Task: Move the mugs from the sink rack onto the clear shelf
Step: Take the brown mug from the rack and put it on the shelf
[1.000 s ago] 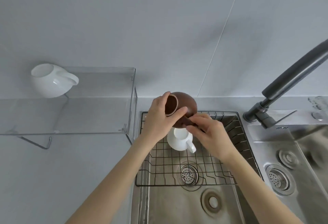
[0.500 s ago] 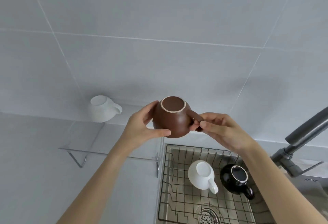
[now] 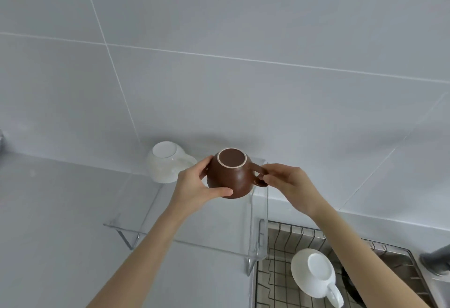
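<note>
A brown mug [image 3: 230, 176] is upside down, base up, held above the clear shelf [image 3: 185, 215]. My left hand [image 3: 197, 188] cups its left side and my right hand [image 3: 285, 183] pinches its handle. A white mug [image 3: 168, 164] lies upside down on the shelf's back left. Another white mug [image 3: 314, 273] sits upside down in the wire sink rack [image 3: 280, 281] at the lower right. A black mug is mostly hidden behind my right forearm.
The grey tiled wall rises behind the shelf. The grey counter [image 3: 48, 222] stretches left of the sink. The shelf's clear right end wall [image 3: 259, 222] stands next to the rack. Part of the faucet base [image 3: 435, 259] shows at the right edge.
Both hands have lifted the brown mug out of the rack, turned it base up and carried it left over the clear shelf. The view has swung left and up.
</note>
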Demonstrator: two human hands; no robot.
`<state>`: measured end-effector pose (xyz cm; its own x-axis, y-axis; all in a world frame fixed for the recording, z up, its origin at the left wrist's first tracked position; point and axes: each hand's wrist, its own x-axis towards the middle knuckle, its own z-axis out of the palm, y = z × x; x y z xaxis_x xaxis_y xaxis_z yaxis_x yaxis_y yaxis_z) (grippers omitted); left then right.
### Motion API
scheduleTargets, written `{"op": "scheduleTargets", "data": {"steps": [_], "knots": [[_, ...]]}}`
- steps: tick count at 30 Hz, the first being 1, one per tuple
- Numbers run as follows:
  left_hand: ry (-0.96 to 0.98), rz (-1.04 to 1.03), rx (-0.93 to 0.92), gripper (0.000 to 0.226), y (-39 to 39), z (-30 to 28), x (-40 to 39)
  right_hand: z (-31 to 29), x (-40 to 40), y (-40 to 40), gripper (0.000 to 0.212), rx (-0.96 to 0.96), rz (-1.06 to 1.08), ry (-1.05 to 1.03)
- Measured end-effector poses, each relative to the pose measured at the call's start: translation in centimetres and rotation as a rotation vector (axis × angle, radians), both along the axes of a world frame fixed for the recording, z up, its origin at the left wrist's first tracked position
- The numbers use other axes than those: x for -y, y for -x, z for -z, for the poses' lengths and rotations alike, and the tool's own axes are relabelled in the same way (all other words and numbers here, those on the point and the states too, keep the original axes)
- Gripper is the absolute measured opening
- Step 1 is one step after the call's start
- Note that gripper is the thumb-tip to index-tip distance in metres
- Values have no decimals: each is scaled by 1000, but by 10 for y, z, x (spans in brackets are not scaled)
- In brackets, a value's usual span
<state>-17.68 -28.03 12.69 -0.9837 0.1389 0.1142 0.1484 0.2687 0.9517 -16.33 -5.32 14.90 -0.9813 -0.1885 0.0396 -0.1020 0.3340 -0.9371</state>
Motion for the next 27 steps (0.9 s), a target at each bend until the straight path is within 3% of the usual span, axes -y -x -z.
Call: {"op": "scheduleTargets", "data": {"steps": [5, 12, 27], "knots": [[71, -41, -37, 79, 21, 6, 1, 16, 13, 17, 22, -158, 72, -228], [162, -51, -107, 73, 29, 13, -2, 28, 19, 26, 20, -230, 98, -346], [193, -46, -60, 75, 26, 23, -6, 41, 16, 23, 18, -239, 118, -393]]}}
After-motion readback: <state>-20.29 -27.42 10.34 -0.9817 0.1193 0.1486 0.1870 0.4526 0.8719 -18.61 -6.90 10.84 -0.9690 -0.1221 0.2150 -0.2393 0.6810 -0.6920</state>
